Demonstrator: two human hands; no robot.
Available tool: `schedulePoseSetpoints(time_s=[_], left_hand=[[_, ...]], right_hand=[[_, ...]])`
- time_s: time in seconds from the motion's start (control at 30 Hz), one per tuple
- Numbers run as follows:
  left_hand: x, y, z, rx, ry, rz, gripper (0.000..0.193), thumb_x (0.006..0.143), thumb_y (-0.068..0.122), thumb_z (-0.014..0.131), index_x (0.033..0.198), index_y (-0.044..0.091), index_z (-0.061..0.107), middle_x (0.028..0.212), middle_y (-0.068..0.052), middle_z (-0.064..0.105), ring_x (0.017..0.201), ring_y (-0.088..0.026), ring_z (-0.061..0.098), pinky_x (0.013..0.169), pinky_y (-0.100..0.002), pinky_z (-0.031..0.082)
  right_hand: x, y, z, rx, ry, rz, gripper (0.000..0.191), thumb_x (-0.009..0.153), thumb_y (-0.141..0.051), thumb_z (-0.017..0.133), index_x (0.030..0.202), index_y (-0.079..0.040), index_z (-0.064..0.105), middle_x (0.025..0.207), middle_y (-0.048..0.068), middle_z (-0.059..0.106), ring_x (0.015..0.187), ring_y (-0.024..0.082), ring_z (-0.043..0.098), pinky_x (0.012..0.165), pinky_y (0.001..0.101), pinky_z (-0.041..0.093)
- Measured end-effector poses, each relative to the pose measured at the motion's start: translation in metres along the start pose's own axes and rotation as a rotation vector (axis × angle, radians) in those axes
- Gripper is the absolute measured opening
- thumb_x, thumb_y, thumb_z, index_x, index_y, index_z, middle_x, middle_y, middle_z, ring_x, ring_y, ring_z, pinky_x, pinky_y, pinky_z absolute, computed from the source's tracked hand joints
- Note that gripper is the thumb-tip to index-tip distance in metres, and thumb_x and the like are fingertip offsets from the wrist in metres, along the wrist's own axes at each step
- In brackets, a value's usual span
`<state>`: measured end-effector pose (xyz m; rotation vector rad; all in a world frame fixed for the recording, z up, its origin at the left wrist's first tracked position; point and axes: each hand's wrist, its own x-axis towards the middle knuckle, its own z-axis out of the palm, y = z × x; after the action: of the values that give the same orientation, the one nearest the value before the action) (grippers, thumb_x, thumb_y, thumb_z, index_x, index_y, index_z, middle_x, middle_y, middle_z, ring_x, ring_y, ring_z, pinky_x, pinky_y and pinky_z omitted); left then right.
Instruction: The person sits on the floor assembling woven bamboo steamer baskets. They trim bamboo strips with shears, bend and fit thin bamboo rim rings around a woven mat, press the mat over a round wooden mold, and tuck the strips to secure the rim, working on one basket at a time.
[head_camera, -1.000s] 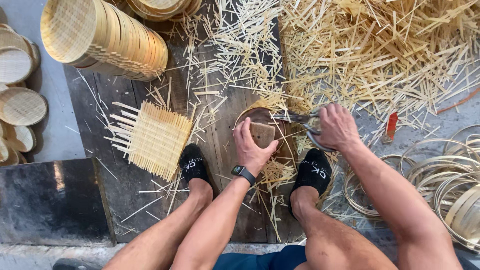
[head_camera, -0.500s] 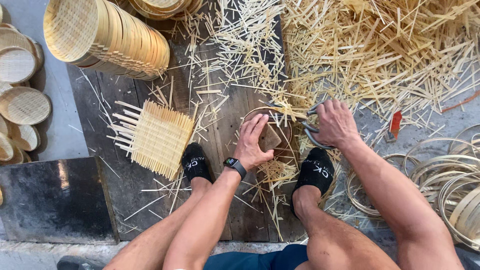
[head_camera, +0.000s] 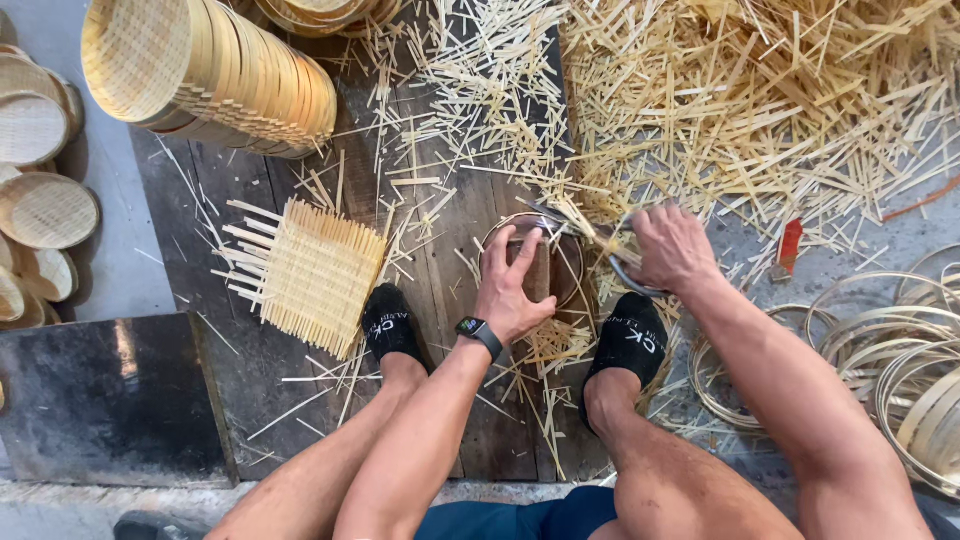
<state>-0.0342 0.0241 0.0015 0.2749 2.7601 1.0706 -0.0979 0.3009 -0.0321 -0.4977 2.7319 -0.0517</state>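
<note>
Now the left hand (head_camera: 510, 290) lies flat, fingers spread wide, over the small round dark wooden block with a thin bamboo hoop around it (head_camera: 565, 262), where half a second ago those fingers were curled about a small tan piece on the same block. That piece no longer shows under the palm, so I cannot tell whether it is pressed beneath or gone. The block sits on the dark wooden plank surface (head_camera: 450, 230), just ahead of the two black-socked feet and between them.

The right hand (head_camera: 672, 248) has stayed just right of the block, closed around what looks like a curved metal tool (head_camera: 625, 275); its working end is blurred, so the kind of tool is unclear. A few pale bamboo splints (head_camera: 585, 222) lie across the block's right rim, touching it, and reach towards that hand.

Judged from this, the left hand has gone from gripping to pinning down, steadying the block while the right hand holds the tool.

Left of the block lies a square woven mat of pale bamboo strips (head_camera: 305, 272), well apart. Beyond it, far left and up, a stack of round woven bamboo trays (head_camera: 215, 75) lies on its side. Loose bamboo offcuts (head_camera: 760, 100) pile up beyond the block and to its right.
</note>
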Motion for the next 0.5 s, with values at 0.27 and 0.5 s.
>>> schedulePoseSetpoints(time_s=[0.27, 0.5], left_hand=[[0.012, -0.033, -0.007, -0.276, -0.164, -0.096, 0.109, 0.063, 0.038, 0.085, 0.156, 0.020, 0.033, 0.163, -0.024, 0.021, 0.145, -0.043, 0.034, 0.116, -0.049, 0.036], [0.047, -0.085, 0.016, -0.143, 0.120, -0.479, 0.047, 0.095, 0.052, 0.065, 0.121, 0.015, 0.074, 0.110, -0.019, 0.072, 0.108, -0.033, 0.067, 0.099, -0.044, 0.052]], right_hand=[[-0.017, 0.024, 0.008, 0.270, -0.232, 0.324, 0.042, 0.084, -0.038, 0.070, 0.115, -0.010, 0.070, 0.105, 0.016, 0.070, 0.097, 0.032, 0.070, 0.092, 0.0438, 0.056], [-0.034, 0.047, 0.044, 0.161, 0.169, 0.739, 0.070, 0.069, -0.048, 0.088, 0.105, 0.008, 0.066, 0.111, 0.027, 0.060, 0.109, 0.043, 0.059, 0.092, 0.0508, 0.051]])
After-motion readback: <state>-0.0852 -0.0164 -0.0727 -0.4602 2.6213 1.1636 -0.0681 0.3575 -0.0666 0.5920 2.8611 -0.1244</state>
